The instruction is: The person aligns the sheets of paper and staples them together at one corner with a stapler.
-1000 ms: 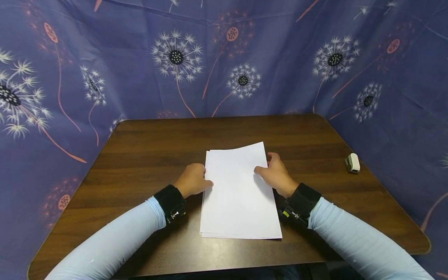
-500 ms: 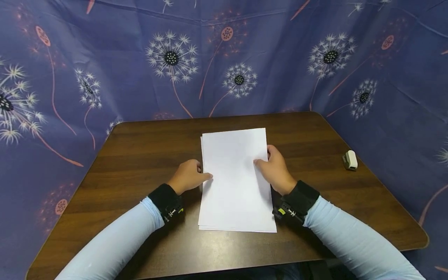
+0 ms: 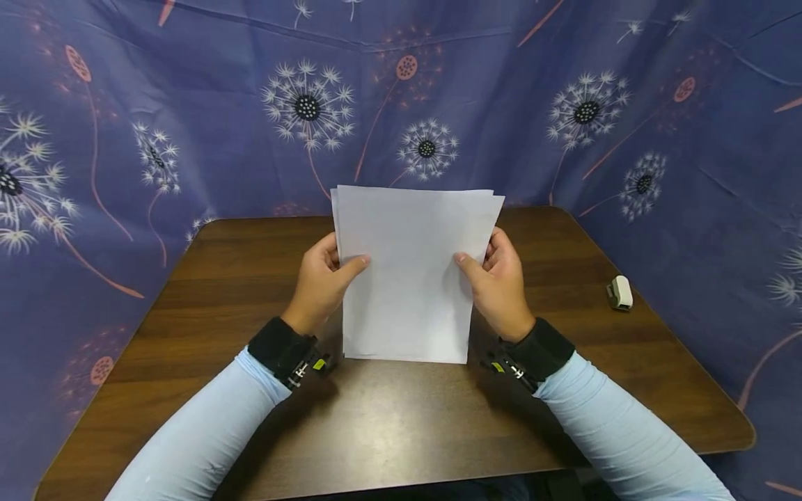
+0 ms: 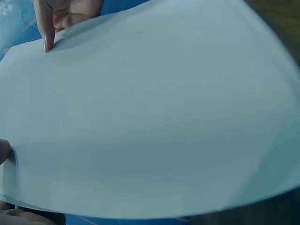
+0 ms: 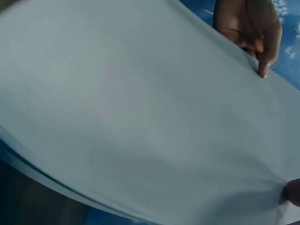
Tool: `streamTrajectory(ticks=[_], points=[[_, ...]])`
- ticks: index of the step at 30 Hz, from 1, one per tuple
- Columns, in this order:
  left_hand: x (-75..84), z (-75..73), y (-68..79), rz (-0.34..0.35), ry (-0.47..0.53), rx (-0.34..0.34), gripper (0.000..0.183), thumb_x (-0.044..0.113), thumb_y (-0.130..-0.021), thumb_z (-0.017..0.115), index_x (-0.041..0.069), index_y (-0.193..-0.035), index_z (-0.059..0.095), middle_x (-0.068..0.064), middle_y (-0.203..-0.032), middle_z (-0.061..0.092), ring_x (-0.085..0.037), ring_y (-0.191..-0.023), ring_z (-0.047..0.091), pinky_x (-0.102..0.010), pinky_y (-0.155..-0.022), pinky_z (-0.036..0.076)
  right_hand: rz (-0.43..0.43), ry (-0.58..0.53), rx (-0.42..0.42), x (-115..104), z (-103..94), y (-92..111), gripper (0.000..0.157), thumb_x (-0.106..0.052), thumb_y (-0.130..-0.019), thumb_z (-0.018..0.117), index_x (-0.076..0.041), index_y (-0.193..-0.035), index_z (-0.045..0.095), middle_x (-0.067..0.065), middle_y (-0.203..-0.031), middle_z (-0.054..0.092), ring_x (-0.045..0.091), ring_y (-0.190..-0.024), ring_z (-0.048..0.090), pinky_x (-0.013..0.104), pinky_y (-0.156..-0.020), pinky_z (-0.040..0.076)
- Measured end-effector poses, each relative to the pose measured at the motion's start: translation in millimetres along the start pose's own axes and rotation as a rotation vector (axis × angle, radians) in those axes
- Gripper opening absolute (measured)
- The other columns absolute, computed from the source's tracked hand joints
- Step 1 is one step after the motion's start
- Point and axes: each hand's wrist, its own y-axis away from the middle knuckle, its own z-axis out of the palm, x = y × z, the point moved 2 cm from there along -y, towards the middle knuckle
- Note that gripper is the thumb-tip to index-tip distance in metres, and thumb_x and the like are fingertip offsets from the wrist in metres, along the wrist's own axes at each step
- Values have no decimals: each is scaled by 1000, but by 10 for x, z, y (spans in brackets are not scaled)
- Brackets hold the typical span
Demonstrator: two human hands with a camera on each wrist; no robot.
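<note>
A small stack of white paper sheets (image 3: 410, 292) stands tilted up over the middle of the table, its top edges slightly fanned. My left hand (image 3: 319, 282) grips its left edge, thumb on the front face and fingers curled behind. On the opposite edge my right hand (image 3: 501, 282) pinches it the same way. Across the left wrist view spreads the paper (image 4: 154, 108), with the right hand (image 4: 70, 16) at its far edge. The right wrist view shows the left hand (image 5: 251, 33) pinching the far side and the sheets (image 5: 140, 108) bowing.
A small white and dark green stapler-like object (image 3: 620, 293) lies near the right edge of the brown wooden table (image 3: 401, 431). Behind the table hangs a blue cloth (image 3: 495, 83) printed with dandelions.
Both hands have raised the paper stack from lying on the table to a tilted, upright hold. The left hand has gone from touching the edge to gripping it.
</note>
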Motion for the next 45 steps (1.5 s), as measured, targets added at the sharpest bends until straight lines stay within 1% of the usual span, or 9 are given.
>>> streamTrajectory(ticks=[6,9,11,14,19,23,30,38,45], points=[[229,45,24,171,18,-2,38,-3,-93,70,-1,-130,64,-14,-119,74,-23,-105,75,-36,-84,62,-142,-74,-16,-125,21,-57,46,16,-90,60,0,-132,55,13,-122,67,24,-108,67,30,-88,55],[255,59,48,205,-2,10,37,-5,-93,69,-2,-130,63,-16,-121,73,-24,-108,74,-36,-86,61,-185,-81,-32,-144,33,-59,45,17,-89,60,0,-130,57,12,-119,67,23,-105,67,30,-85,55],[225,60,69,186,-11,18,37,-5,-93,69,-2,-129,63,-16,-120,73,-23,-107,74,-35,-86,61,-175,-62,-30,-130,28,-35,44,16,-89,60,-2,-129,58,11,-117,68,21,-102,68,29,-83,56],[138,48,114,115,-14,18,40,-2,-92,71,0,-130,59,-16,-121,73,-22,-107,73,-34,-85,61,-113,-20,-22,-75,13,24,42,13,-89,62,-4,-127,57,9,-115,68,19,-99,69,28,-80,56],[13,42,154,32,1,-16,43,2,-93,72,3,-133,57,-15,-125,70,-24,-111,71,-37,-86,61,-28,14,-50,44,16,92,40,5,-94,65,-5,-131,57,9,-118,68,21,-103,69,30,-81,57],[0,72,120,32,-10,-14,37,1,-94,71,1,-129,61,-14,-124,71,-24,-110,73,-38,-86,61,-13,38,-73,60,21,78,33,-2,-98,65,-5,-130,59,10,-118,69,21,-103,69,31,-81,59],[86,98,70,81,-23,-4,38,2,-93,72,3,-129,62,-14,-124,71,-26,-112,72,-39,-87,61,-60,65,-59,-6,8,2,31,-6,-99,65,-4,-129,61,10,-117,70,20,-103,69,29,-81,57],[-50,59,140,-11,-5,5,40,-1,-93,72,2,-131,60,-14,-123,70,-22,-110,72,-36,-87,61,50,48,-78,163,4,87,33,-5,-99,64,-4,-132,60,10,-119,70,22,-106,68,31,-83,57],[14,66,110,34,-48,15,35,3,-93,72,1,-127,63,-15,-122,71,-23,-109,72,-35,-87,60,4,71,-69,119,11,54,30,-9,-100,64,-4,-129,61,12,-119,69,22,-106,69,31,-83,58]])
